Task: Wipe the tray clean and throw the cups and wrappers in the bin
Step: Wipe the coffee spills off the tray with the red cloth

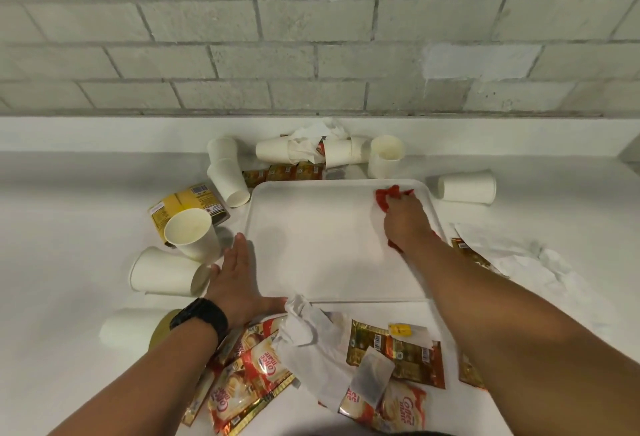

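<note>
A white rectangular tray [311, 248] lies on the white counter. My right hand [405, 221] presses a red cloth [388, 196] onto the tray's far right part, its fingers curled over the cloth. My left hand [235, 283] lies flat with straight fingers against the tray's near left corner. White paper cups lie around the tray: one upright cup [192, 233] at the left, a tipped cup [166, 271] beside it, another tipped cup [467, 186] at the right, and several more at the back. Red and gold wrappers [249, 380] lie in front of the tray.
Crumpled white tissues [311, 335] lie among the front wrappers, at the back [308, 141] and at the right [512, 255]. A yellow packet [183, 203] sits behind the upright cup. A grey brick wall [311, 37] closes the counter's far side. No bin is in view.
</note>
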Demonstrator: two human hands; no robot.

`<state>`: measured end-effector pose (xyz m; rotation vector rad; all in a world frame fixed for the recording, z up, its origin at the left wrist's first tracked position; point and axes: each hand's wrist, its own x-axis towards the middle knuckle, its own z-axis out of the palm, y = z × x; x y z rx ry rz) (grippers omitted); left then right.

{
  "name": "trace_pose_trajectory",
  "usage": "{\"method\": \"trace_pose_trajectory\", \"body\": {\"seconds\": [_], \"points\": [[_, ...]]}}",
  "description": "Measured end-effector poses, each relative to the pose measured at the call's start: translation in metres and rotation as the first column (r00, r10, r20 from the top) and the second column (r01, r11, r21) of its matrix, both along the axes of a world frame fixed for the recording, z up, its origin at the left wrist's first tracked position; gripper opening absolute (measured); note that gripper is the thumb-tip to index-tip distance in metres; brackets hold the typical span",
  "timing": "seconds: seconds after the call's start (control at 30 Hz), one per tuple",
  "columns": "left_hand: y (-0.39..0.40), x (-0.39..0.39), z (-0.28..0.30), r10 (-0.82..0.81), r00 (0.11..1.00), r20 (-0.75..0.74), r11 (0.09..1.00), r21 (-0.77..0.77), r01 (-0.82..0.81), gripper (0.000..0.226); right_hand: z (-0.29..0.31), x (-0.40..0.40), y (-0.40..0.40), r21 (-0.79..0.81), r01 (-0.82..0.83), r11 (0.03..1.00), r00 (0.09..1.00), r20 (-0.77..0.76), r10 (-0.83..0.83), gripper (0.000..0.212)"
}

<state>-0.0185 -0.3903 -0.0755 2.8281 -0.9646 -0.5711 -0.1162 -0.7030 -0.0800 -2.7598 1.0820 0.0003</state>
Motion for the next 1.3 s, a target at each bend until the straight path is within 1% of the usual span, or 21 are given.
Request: {"method": "trace_pose_trajectory", "body": {"seconds": [0.03,0.13,0.23,0.3,0.43,0.53,0.57,0.63,0.77,0.87,0.93,1.0,1.03,1.07,1.1,1.13,1.17,1.2,1.23,1.27,1.3], "points": [[0.000,0.000,-0.001,-0.001,1.000,0.003,1.000,-0.001,0.001,0.142,0.000,0.010,0.011,-0.009,-0.045,0.999,0.999,-0.003,0.045,0.079],[0.000,0.000,-0.002,-0.002,1.000,0.014,1.000,-0.001,0.002,0.139,0.005,0.039,0.058,0.028,-0.193,0.981,0.980,0.062,0.191,0.067],[-0.002,-0.002,0.002,0.014,1.000,0.014,1.000,-0.018,-0.014,0.137,0.006,0.055,0.108,0.049,-0.374,0.926,0.923,0.121,0.366,0.063],[-0.002,-0.002,0.001,0.034,0.999,0.020,0.999,-0.028,-0.033,0.139,0.002,0.054,0.135,0.051,-0.519,0.853,0.849,0.145,0.508,0.061],[0.000,-0.003,-0.001,0.057,0.998,-0.039,0.993,-0.100,-0.061,0.140,-0.004,0.030,0.153,0.158,-0.754,0.638,0.657,0.202,0.726,0.058],[0.001,-0.005,0.002,0.082,0.994,-0.069,0.989,-0.119,-0.090,0.146,0.005,0.005,0.143,0.235,-0.824,0.515,0.558,0.189,0.808,0.046],[0.001,-0.005,0.002,0.084,0.994,-0.072,0.989,-0.114,-0.091,0.150,0.008,-0.002,0.137,0.242,-0.825,0.510,0.555,0.181,0.812,0.045],[0.001,-0.003,0.002,0.086,0.992,-0.088,0.989,-0.110,-0.095,0.155,0.011,-0.013,0.121,0.275,-0.797,0.538,0.589,0.161,0.792,0.048],[0.002,-0.001,0.002,0.084,0.992,-0.100,0.989,-0.115,-0.095,0.154,0.013,-0.038,0.082,0.372,-0.705,0.604,0.688,0.154,0.709,0.051],[0.002,-0.001,0.003,0.072,0.994,-0.084,0.993,-0.093,-0.079,0.152,0.021,-0.068,0.048,0.378,-0.638,0.671,0.744,0.077,0.664,0.051],[0.002,-0.001,0.004,0.072,0.994,-0.083,0.993,-0.083,-0.079,0.153,0.028,-0.084,0.027,0.387,-0.581,0.716,0.775,-0.007,0.632,0.049],[0.002,-0.001,0.005,0.055,0.996,-0.076,0.997,-0.058,-0.059,0.152,0.040,-0.093,0.009,0.379,-0.429,0.820,0.855,-0.122,0.504,0.037],[0.004,0.001,0.005,0.043,0.996,-0.076,0.998,-0.036,-0.045,0.150,0.046,-0.093,0.004,0.402,-0.335,0.852,0.903,-0.120,0.412,0.029],[0.002,-0.002,0.008,0.019,0.998,-0.064,1.000,-0.017,-0.020,0.148,0.058,-0.100,-0.001,0.444,-0.245,0.862,0.954,-0.047,0.295,0.024],[0.003,-0.002,0.010,0.010,0.998,-0.064,1.000,0.004,-0.009,0.146,0.065,-0.101,-0.003,0.494,-0.190,0.848,0.981,0.061,0.184,0.026],[0.003,-0.001,0.014,0.012,0.998,-0.062,1.000,0.022,-0.010,0.144,0.071,-0.101,-0.005,0.543,-0.163,0.824,0.981,0.181,0.074,0.033],[0.003,-0.003,0.018,0.016,0.999,-0.048,1.000,0.026,-0.015,0.141,0.078,-0.103,-0.004,0.623,-0.168,0.764,0.947,0.317,-0.050,0.040],[0.004,-0.007,0.023,0.026,0.999,-0.022,0.999,0.020,-0.026,0.137,0.083,-0.106,0.000,0.733,-0.214,0.646,0.879,0.433,-0.201,0.045],[0.004,-0.011,0.028,0.034,0.999,0.019,0.999,-0.006,-0.034,0.132,0.087,-0.107,0.005,0.821,-0.300,0.486,0.789,0.500,-0.358,0.047],[0.004,-0.016,0.034,0.040,0.997,0.062,0.998,-0.057,-0.036,0.126,0.089,-0.107,0.010,0.860,-0.387,0.332,0.706,0.508,-0.493,0.046],[0.003,-0.021,0.041,0.043,0.994,0.098,0.992,-0.124,-0.031,0.120,0.092,-0.108,0.016,0.856,-0.472,0.211,0.645,0.498,-0.580,0.043]]}}
